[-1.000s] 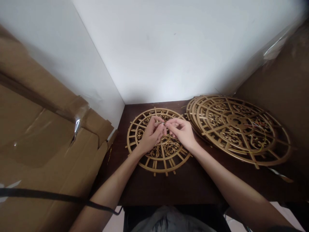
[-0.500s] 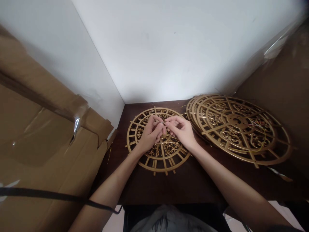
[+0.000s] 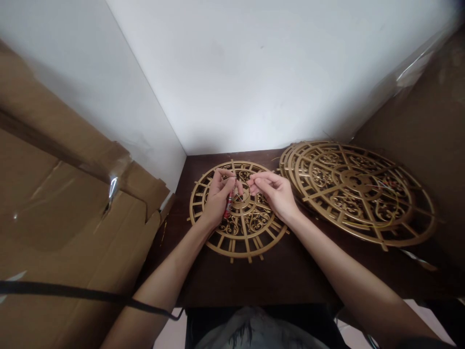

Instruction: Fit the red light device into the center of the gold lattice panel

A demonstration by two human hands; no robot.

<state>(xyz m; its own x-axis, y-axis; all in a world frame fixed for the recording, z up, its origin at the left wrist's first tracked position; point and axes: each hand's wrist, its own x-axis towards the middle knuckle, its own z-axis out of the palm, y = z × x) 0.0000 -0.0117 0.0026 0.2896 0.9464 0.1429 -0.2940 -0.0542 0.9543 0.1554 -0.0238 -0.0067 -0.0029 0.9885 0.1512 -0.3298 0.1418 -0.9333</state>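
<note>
My left hand [image 3: 217, 196] is closed above a round gold openwork clock-dial frame [image 3: 233, 256]. Below its thumb a slim red, tube-like thing with pale markings [image 3: 228, 207] pokes out of the grip. Its thumb and forefinger are pressed together, and what may be between them is too small to tell. My right hand [image 3: 278, 191] is over the right part of the same frame, a short gap from the left. Its thumb and fingertips are pinched, and anything they hold cannot be made out. The frame lies flat, its centre partly showing between the hands.
A stack of similar gold frames [image 3: 339, 232] lies to the right on the dark table [image 3: 261, 281], thin yellow and pale wires on top. Cardboard [image 3: 72, 228] stands at left, more cardboard [image 3: 410, 140] at right. A white wall [image 3: 254, 87] rises behind. A black cord [image 3: 90, 294] crosses at lower left.
My hands have parted, from fingertips nearly touching to a gap between them. The red tube-like thing now shows under my left hand. The gold frames stay in place.
</note>
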